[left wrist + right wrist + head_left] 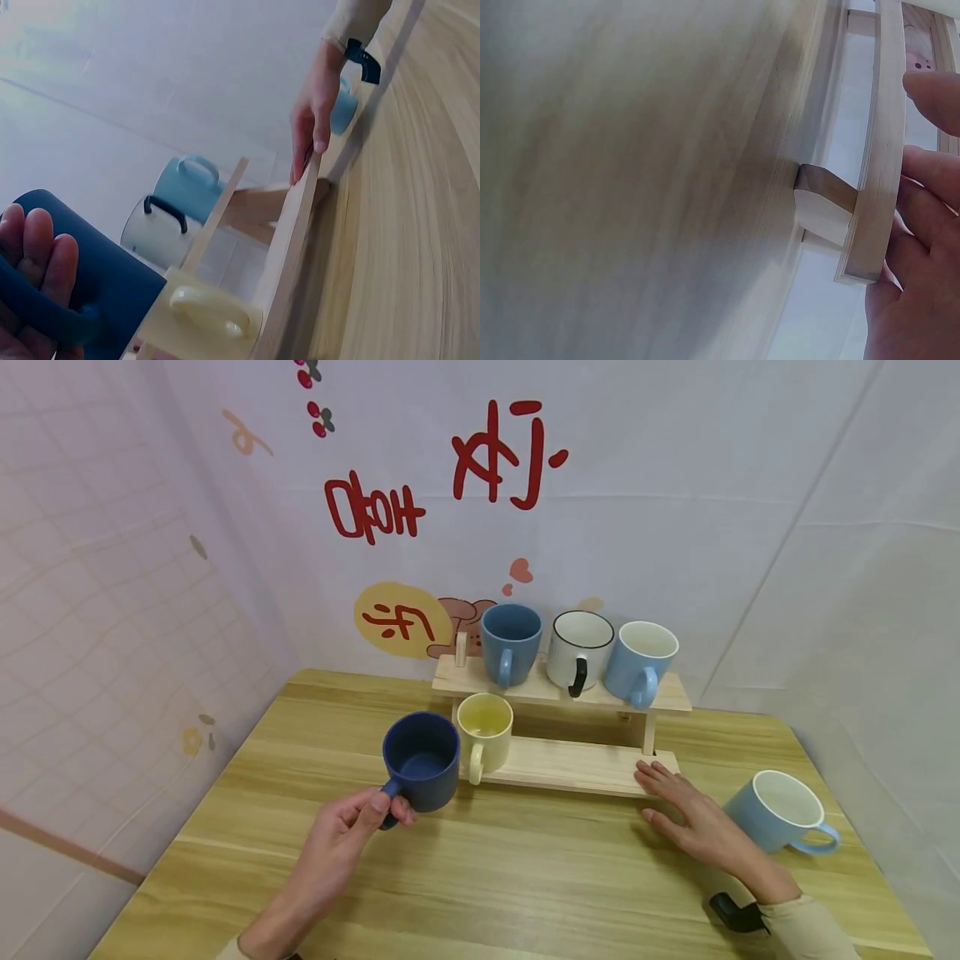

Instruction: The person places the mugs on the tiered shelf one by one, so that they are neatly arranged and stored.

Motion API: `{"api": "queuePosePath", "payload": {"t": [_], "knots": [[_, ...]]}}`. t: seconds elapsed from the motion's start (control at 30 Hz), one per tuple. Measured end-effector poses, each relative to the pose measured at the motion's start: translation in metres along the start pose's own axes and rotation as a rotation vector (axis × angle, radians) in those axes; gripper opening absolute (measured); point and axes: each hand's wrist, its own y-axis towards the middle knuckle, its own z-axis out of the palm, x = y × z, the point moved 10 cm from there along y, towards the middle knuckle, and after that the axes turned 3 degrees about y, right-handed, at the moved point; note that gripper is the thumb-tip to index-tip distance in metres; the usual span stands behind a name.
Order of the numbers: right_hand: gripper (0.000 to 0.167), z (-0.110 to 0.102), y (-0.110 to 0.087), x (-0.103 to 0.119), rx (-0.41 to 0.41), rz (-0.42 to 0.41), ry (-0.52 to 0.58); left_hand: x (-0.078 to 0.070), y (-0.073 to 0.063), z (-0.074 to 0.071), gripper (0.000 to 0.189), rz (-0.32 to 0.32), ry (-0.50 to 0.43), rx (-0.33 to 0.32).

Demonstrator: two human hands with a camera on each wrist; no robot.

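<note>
My left hand (348,828) grips a dark blue mug (429,777) by its handle, just left of a two-tier wooden rack (577,766). The mug is raised off the table and tilted a little. In the left wrist view, curled fingers (58,274) show beside its handle. A pale yellow mug (489,745) stands on the left end of the lower shelf, close to the blue one. My right hand (697,827) rests with extended fingers on the right end of that shelf; the right wrist view shows the fingers (930,217) along the board.
The upper shelf (468,677) holds a blue mug (517,652), a white mug with a black handle (573,653) and a light blue mug (633,672). Another light blue mug (765,827) stands on the wooden table (525,885) beside my right wrist. A wall cloth (675,527) hangs behind.
</note>
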Motion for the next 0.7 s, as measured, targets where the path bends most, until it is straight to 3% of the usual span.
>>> {"api": "queuePosePath", "payload": {"t": [0.17,0.47,0.7], "knots": [[0.057,0.000,-0.001,-0.002,0.002,0.003,-0.010,-0.002,0.005,0.019,0.032,-0.021,-0.013,0.057],[0.058,0.000,-0.002,-0.004,0.009,0.024,-0.006,-0.005,0.012,0.057,0.032,0.019,-0.087,0.169],[0.057,0.002,0.001,-0.002,0.026,0.038,0.002,0.004,0.018,0.079,0.033,-0.012,-0.097,0.193]]}}
